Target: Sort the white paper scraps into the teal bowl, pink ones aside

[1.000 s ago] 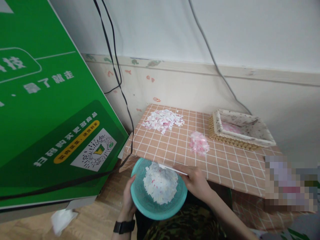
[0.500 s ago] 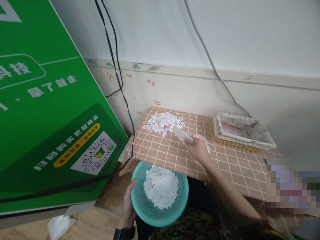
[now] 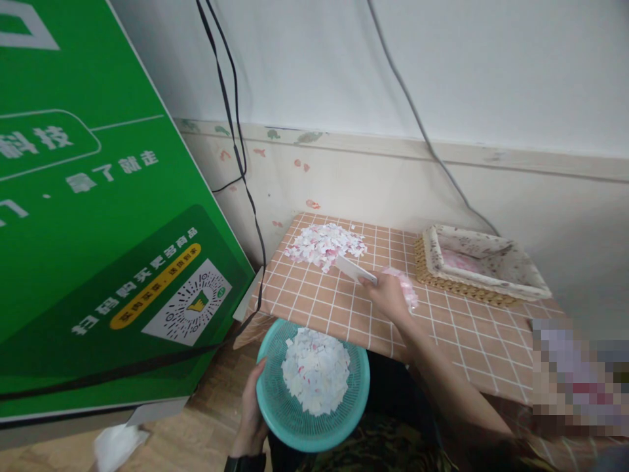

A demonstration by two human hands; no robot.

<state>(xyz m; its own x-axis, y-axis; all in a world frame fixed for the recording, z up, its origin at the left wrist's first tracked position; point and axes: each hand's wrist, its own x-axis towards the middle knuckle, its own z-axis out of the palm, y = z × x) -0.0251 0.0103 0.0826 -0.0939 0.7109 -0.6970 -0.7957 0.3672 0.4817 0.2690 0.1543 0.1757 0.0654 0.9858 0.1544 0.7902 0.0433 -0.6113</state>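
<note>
My left hand [image 3: 253, 403] grips the rim of a round teal plastic colander [image 3: 314, 440], held just below the table's front edge. Inside it lies a heap of small white paper-like scraps [image 3: 317, 373] with a few pink bits. My right hand [image 3: 386, 292] is closed on a flat white scraper-like tool [image 3: 354, 270]. The tool's far end is at the front right edge of a loose pile of white and pink scraps [image 3: 322, 244] on the table. A smaller pinkish bunch [image 3: 405, 288] lies just behind my right hand, partly hidden by it.
A checked brown cloth covers the table [image 3: 472, 328]. A lined wicker basket [image 3: 481, 265] with something pink inside stands at the back right. To the left is a big green panel [image 3: 147, 216], with a black cable [image 3: 250, 196] hanging beside it. White plastic [image 3: 120, 446] lies on the floor.
My right hand and the white tool have shifted slightly left along the front of the pile. The colander stays in my left hand, nearly unmoved. The view has shifted a little.
</note>
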